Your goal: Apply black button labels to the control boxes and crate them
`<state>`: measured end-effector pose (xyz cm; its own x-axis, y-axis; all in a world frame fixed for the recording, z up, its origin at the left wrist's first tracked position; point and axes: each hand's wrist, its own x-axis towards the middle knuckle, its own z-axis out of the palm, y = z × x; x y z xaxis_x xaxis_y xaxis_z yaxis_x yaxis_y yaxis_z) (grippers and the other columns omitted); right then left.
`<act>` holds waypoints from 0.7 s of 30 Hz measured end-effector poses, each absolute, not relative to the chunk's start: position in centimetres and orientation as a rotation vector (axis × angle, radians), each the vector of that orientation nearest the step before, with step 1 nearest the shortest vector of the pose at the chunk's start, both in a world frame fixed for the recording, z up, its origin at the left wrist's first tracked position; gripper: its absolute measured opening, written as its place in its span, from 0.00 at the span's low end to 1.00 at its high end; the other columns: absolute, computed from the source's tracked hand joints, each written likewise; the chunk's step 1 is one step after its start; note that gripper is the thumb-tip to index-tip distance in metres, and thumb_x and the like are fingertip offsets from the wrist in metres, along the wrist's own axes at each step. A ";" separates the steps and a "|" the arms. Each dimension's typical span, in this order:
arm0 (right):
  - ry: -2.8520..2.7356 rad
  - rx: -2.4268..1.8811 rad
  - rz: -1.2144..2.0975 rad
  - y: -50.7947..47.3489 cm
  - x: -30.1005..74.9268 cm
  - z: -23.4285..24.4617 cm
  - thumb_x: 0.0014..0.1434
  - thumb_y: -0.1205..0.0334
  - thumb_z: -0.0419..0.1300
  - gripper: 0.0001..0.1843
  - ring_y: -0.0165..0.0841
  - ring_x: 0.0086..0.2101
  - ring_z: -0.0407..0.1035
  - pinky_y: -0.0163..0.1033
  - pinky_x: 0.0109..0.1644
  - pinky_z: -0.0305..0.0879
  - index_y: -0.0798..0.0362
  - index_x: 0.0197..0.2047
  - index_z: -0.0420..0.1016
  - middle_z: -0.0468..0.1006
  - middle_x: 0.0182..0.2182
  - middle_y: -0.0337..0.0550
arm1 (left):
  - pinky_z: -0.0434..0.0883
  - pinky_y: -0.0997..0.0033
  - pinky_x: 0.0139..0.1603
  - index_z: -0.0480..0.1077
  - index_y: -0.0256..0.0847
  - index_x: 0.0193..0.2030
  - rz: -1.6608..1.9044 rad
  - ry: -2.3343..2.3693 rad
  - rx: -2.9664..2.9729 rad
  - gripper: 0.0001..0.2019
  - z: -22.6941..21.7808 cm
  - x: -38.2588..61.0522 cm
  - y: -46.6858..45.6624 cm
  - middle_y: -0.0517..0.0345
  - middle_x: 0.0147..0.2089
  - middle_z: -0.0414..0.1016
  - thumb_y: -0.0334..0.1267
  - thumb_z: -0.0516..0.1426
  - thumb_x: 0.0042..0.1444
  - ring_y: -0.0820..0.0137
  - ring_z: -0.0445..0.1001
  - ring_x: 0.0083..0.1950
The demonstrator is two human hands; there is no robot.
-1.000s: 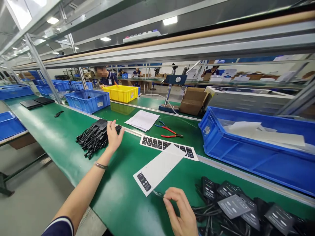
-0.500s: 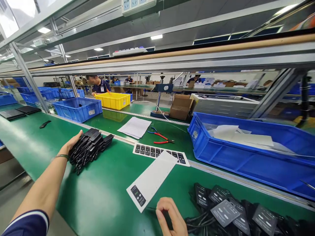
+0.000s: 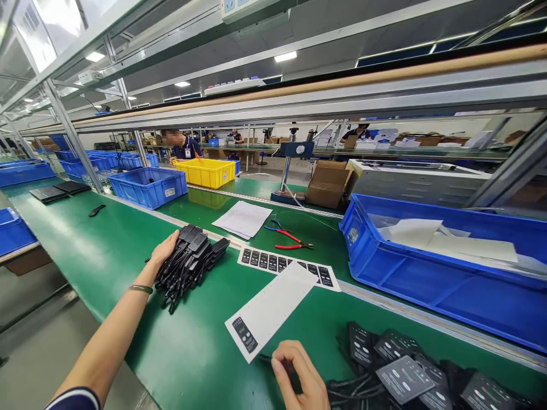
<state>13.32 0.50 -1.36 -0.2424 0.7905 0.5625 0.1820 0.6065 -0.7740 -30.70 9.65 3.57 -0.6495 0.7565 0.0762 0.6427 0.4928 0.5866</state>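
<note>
My left hand (image 3: 163,251) lies with fingers stretched flat against the left side of a stack of black tagged cables (image 3: 190,261) on the green belt (image 3: 106,245). My right hand (image 3: 299,378) is at the bottom edge, fingers curled in a pinch on a thin black cable end (image 3: 267,359). Just above that hand lies a white label backing sheet (image 3: 271,310) with one black label left on it. A strip of black labels (image 3: 285,265) lies behind it. A second heap of black cables with grey tags (image 3: 410,373) sits to the right of my right hand.
Red-handled pliers (image 3: 290,239) and white paper sheets (image 3: 243,219) lie on the far side of the belt. A big blue bin (image 3: 427,279) holding white sheets stands at right. Another blue bin (image 3: 147,187), a yellow bin (image 3: 207,172) and a cardboard box (image 3: 329,183) stand behind. People work at benches further back.
My left hand went from above the cable stack round to its left side and has slid the stack to the right, towards the label strip. My right hand has stayed put.
</note>
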 end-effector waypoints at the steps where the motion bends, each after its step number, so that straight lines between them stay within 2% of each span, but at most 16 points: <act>1: -1.778 -0.790 0.712 0.5 13.5 -1.3 0.67 0.61 0.53 0.11 0.32 0.26 0.65 0.36 0.28 0.62 0.49 0.32 0.67 0.69 0.28 0.40 | 0.65 0.49 0.61 0.68 0.39 0.57 0.882 2.545 1.210 0.26 3.5 -30.0 9.5 0.47 0.57 0.73 0.57 0.50 0.64 0.59 0.72 0.57; 4: -1.851 -0.760 0.720 0.7 13.9 -1.3 0.67 0.62 0.53 0.09 0.32 0.27 0.66 0.35 0.29 0.63 0.50 0.33 0.67 0.69 0.29 0.40 | 0.66 0.51 0.59 0.68 0.37 0.57 0.926 2.573 1.276 0.24 4.1 -27.5 9.0 0.45 0.56 0.73 0.53 0.47 0.66 0.59 0.72 0.57; 6: -1.873 -0.759 0.714 0.7 14.1 -1.4 0.67 0.63 0.52 0.08 0.32 0.27 0.66 0.35 0.29 0.63 0.50 0.34 0.66 0.69 0.30 0.40 | 0.65 0.53 0.60 0.66 0.34 0.57 0.980 2.610 1.354 0.25 5.1 -25.7 8.4 0.40 0.58 0.71 0.51 0.43 0.68 0.56 0.69 0.60; 8: -1.873 -0.765 0.699 0.7 14.1 -1.5 0.67 0.64 0.52 0.08 0.31 0.28 0.66 0.35 0.30 0.63 0.50 0.34 0.66 0.69 0.30 0.40 | 0.63 0.55 0.60 0.66 0.34 0.57 1.028 2.623 1.468 0.25 6.2 -23.7 7.7 0.39 0.59 0.70 0.50 0.42 0.67 0.55 0.66 0.62; 12: -1.853 -0.759 0.677 0.8 14.0 -1.6 0.67 0.64 0.53 0.08 0.31 0.28 0.65 0.34 0.30 0.62 0.50 0.34 0.67 0.69 0.30 0.39 | 0.68 0.59 0.51 0.70 0.41 0.47 0.971 2.513 1.701 0.21 7.6 -19.7 6.4 0.49 0.45 0.76 0.55 0.57 0.56 0.55 0.74 0.49; 15: -1.835 -0.773 0.699 0.8 14.0 -1.7 0.67 0.63 0.53 0.08 0.31 0.28 0.65 0.35 0.30 0.62 0.50 0.34 0.68 0.69 0.30 0.39 | 0.69 0.57 0.48 0.70 0.40 0.45 0.943 2.465 1.739 0.19 7.9 -17.9 5.9 0.48 0.40 0.76 0.47 0.63 0.50 0.52 0.74 0.45; 18: -1.751 -0.819 0.730 0.9 14.3 -1.4 0.66 0.61 0.54 0.08 0.32 0.30 0.66 0.36 0.32 0.63 0.50 0.35 0.68 0.70 0.31 0.40 | 0.68 0.56 0.48 0.69 0.38 0.49 1.021 2.410 1.715 0.18 8.5 -16.9 5.5 0.45 0.44 0.74 0.40 0.60 0.52 0.51 0.73 0.47; 21: -1.574 -0.894 0.790 1.1 14.9 -0.3 0.65 0.58 0.55 0.07 0.32 0.29 0.66 0.36 0.32 0.64 0.50 0.36 0.69 0.70 0.30 0.40 | 0.69 0.60 0.46 0.65 0.38 0.56 1.143 2.240 1.676 0.22 9.4 -15.1 4.9 0.45 0.48 0.71 0.43 0.56 0.56 0.57 0.73 0.45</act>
